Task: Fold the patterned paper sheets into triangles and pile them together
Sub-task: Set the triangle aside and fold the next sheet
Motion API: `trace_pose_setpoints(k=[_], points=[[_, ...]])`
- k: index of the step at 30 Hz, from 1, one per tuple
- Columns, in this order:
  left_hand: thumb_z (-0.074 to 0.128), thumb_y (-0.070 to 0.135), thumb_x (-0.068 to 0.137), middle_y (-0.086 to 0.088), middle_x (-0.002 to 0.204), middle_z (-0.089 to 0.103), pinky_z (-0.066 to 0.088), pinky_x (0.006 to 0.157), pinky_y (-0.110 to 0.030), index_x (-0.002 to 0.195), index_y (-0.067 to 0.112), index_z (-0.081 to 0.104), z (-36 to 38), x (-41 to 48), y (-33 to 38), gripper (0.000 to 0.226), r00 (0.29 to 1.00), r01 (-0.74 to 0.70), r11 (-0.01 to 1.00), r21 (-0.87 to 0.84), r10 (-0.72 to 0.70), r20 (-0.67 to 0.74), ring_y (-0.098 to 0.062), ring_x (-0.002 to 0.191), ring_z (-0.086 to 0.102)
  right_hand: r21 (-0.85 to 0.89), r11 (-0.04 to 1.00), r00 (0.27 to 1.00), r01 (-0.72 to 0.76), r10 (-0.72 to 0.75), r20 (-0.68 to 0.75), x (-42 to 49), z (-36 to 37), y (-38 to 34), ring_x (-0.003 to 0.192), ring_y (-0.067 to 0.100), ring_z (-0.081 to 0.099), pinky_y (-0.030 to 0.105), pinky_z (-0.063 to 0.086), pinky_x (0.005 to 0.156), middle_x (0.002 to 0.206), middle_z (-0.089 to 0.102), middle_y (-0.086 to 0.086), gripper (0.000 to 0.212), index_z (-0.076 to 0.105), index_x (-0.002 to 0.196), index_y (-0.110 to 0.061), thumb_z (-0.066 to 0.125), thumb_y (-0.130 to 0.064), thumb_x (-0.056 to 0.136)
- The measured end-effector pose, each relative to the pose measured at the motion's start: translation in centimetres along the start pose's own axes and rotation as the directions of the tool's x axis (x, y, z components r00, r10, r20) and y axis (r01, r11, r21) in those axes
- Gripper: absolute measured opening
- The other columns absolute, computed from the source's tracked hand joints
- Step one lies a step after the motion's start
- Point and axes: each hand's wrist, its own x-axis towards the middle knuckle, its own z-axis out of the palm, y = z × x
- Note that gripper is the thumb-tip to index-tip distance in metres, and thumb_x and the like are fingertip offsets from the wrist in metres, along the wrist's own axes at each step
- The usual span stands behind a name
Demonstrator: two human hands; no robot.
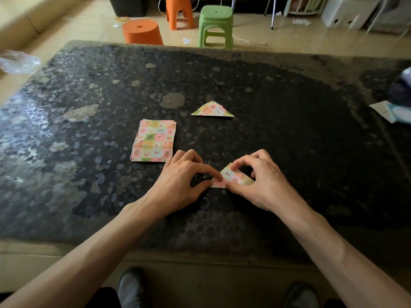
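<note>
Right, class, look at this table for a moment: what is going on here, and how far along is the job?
A person is folding patterned paper at a dark table. The left hand and the right hand both pinch one folded sheet, already triangle-shaped, near the front edge. A stack of unfolded sheets lies just left of the hands. One finished triangle lies alone farther back, so at least one is done and the stack remains.

Dark speckled table (289,130) is flanked by crumpled clear plastic (19,62) on the left and white paper (385,112) at the right edge, and a green stool (215,25), an orange stool (179,10) and an upturned orange tub (142,32) are parked on the floor right behind it.
</note>
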Motion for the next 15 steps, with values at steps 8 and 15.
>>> trace_pose_setpoints(k=[8, 15], points=[[0.065, 0.044, 0.094, 0.016, 0.102, 0.044, 0.031, 0.091, -0.026, 0.113, 0.057, 0.068, 0.2, -0.1, 0.0, 0.023, 0.999, -0.001, 1.000, -0.015, 0.001, -0.032, -0.007, 0.101, 0.038, -0.018, 1.000, 1.000, 0.005, -0.005, 0.031, 0.3, -0.6, 0.4, 0.103, 0.006, 0.052, 0.024, 0.042, 0.078, 0.123, 0.041, -0.011, 0.039, 0.066, 0.119, -0.042, 0.083, -0.039, 0.084], [0.064, 0.051, 0.092, 0.016, 0.105, 0.046, 0.036, 0.094, -0.029, 0.109, 0.055, 0.070, 0.3, 0.1, 0.2, 0.019, 0.999, 0.006, 1.000, 0.002, -0.006, -0.049, -0.009, 0.106, 0.041, -0.087, 0.994, 0.996, -0.066, 0.071, 0.048, -0.1, -1.3, 0.0, 0.102, 0.011, 0.055, 0.030, 0.050, 0.078, 0.103, 0.050, -0.012, 0.038, 0.062, 0.117, -0.047, 0.082, -0.045, 0.084]])
